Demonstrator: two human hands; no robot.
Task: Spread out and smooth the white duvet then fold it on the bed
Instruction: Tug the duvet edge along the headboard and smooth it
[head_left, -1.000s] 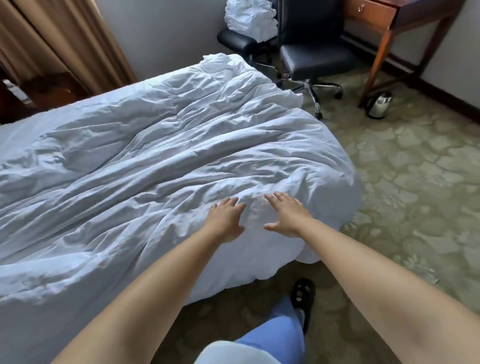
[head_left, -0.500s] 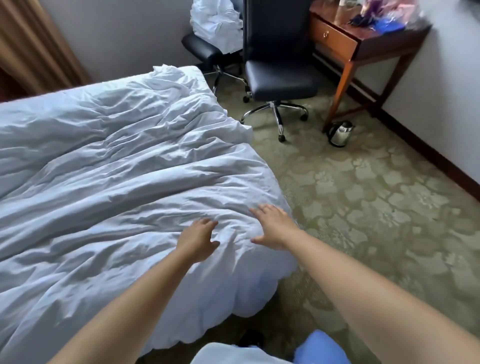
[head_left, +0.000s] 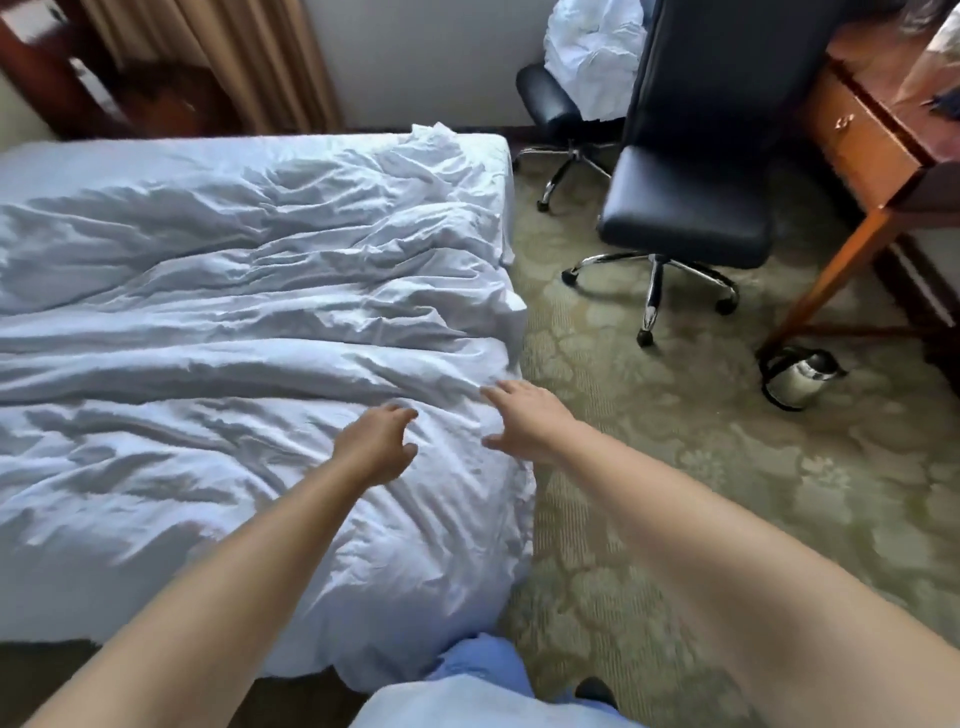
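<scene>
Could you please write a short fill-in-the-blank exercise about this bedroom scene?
1. The white duvet is spread over the ____.
2. The kettle stands on the ____ beside the desk leg.
3. The office chair has a ____ seat.
4. Both the left hand and right hand reach over the ____.

Missing words: bed; carpet; black; duvet

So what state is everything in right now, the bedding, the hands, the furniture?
white duvet: spread over the bed, wrinkled, unfolded.
left hand: fingers loosely curled, over the duvet.
right hand: fingers straight, at the duvet's edge.
office chair: upright, seat bare.
kettle: on the carpet.
desk drawer: closed.
</scene>
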